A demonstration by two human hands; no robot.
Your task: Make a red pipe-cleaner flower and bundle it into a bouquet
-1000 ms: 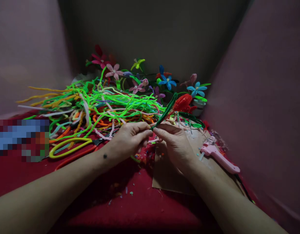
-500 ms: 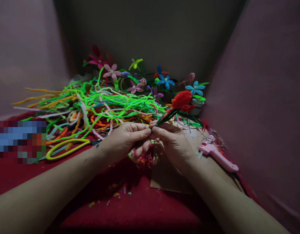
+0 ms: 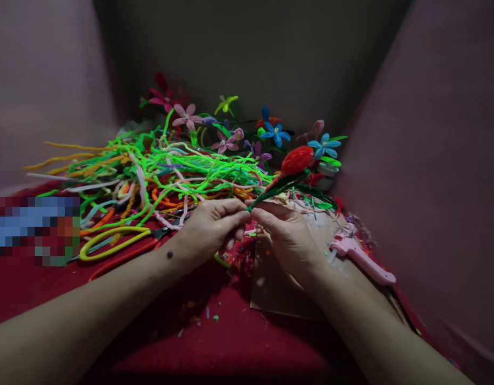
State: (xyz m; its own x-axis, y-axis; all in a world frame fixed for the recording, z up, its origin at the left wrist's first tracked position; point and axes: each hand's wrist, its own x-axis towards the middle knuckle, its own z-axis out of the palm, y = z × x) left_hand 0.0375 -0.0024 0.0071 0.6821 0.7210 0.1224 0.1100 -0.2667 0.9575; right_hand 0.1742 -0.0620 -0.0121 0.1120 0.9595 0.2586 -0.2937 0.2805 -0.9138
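I have both hands raised over the middle of the red tabletop (image 3: 214,353), their fingertips meeting on a red flower (image 3: 297,160). The left hand (image 3: 210,224) has its grip clamped, thumb against finger, on the low green end of the stem; the right hand (image 3: 289,235) has its grip clamped on the stem just beside it. From my view the flower tilts, its closed head up toward the far right, with a dark green leaf (image 3: 285,183) running along the stem below the head.

To the far left of the hands I see a tangled heap of fuzzy wires (image 3: 198,174), mostly bright green. Behind it stand other flowers in pink, blue, yellow and purple, with a small jar (image 3: 329,174) at the far right. Scissors (image 3: 114,243) with one yellow and one red handle lie left, partly behind the left arm. Under the right hand is a sheet of cardboard (image 3: 268,291), with a pink glue gun (image 3: 363,259) at the right. Small scraps (image 3: 241,259) lie between the hands, below them.
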